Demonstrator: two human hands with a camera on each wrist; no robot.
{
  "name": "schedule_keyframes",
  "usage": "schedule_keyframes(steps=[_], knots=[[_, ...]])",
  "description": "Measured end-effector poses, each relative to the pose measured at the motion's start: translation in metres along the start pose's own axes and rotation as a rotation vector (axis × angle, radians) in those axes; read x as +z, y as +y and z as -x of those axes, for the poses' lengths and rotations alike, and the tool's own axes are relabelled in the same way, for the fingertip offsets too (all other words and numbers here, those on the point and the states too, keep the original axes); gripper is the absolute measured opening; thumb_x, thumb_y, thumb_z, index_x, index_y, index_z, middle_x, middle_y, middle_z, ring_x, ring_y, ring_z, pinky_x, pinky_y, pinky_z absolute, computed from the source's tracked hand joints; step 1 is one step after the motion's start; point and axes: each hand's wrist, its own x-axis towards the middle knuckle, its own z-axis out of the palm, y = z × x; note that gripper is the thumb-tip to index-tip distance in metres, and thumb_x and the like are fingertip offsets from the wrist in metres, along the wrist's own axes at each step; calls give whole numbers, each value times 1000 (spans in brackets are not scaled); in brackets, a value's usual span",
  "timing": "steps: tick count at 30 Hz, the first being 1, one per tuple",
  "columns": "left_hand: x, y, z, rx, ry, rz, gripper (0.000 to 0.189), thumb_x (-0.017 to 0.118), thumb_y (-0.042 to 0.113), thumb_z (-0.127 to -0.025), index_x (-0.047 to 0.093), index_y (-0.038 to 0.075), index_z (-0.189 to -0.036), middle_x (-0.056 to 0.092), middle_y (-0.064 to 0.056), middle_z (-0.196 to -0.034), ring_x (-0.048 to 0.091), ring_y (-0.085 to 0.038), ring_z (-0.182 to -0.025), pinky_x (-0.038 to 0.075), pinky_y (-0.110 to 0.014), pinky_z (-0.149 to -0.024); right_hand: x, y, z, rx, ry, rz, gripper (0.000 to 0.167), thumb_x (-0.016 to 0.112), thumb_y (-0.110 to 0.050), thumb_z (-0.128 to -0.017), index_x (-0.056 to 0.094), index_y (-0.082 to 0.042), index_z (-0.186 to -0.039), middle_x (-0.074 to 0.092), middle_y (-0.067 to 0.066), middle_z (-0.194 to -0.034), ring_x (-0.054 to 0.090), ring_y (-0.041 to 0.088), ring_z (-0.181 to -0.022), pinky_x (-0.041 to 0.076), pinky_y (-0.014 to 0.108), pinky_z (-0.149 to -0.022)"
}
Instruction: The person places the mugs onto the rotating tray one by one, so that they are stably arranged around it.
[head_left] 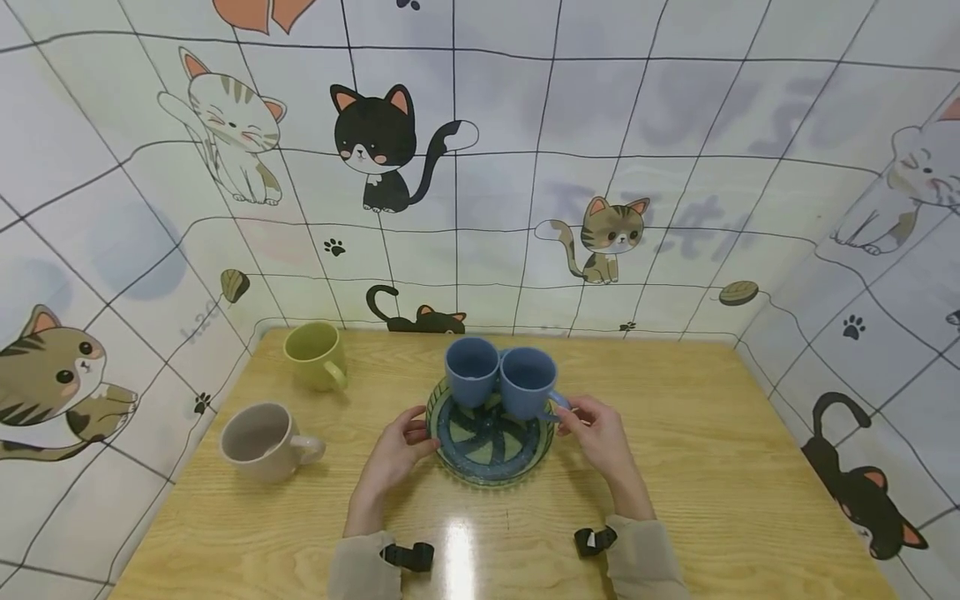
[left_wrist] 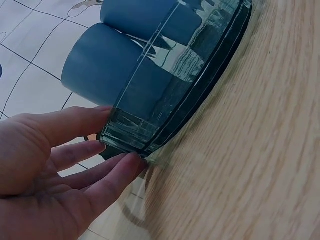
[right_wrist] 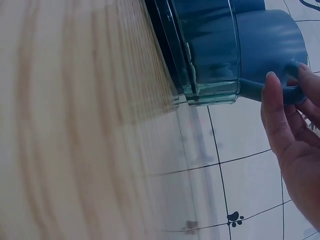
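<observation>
A round glass dish (head_left: 491, 468) with a green and blue pattern sits on the table, its clear side wall (left_wrist: 145, 107) showing in the left wrist view. Two blue mugs stand side by side toward its back: a left blue mug (head_left: 471, 375) and a right blue mug (head_left: 527, 385). My left hand (head_left: 395, 450) holds the dish's left edge, thumb near the rim and fingers against the outer side and lower edge. With thumb and fingers, my right hand (head_left: 597, 437) pinches the handle (right_wrist: 251, 89) of the right mug. Part of that handle lies behind my fingers.
On the left of the wooden table (head_left: 720, 467) stand a green mug (head_left: 315, 358) and, closer to me, a beige mug (head_left: 262, 446), handles pointing right. A cat-print wall covering (head_left: 510, 192) encloses the table at the back and both sides.
</observation>
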Motion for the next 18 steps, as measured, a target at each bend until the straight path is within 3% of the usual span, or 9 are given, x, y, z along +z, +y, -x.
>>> schedule_keyframes(steps=[8, 18], knots=[[1, -1, -1, 5, 9, -15, 63, 68, 0, -90, 39, -2, -146, 55, -24, -126, 58, -35, -114, 51, -44, -89, 2, 5, -1, -19, -19, -7, 14, 63, 9, -90, 65, 17, -102, 63, 28, -94, 63, 49, -74, 56, 52, -68], [2, 0, 0, 12, 10, -39, 62, 67, 0, -91, 39, -2, -146, 55, -24, -126, 57, -35, -114, 51, -45, -89, -1, 6, -1, 51, -19, -16, 17, 64, 6, -91, 65, 16, -105, 63, 29, -97, 62, 53, -81, 55, 53, -74]])
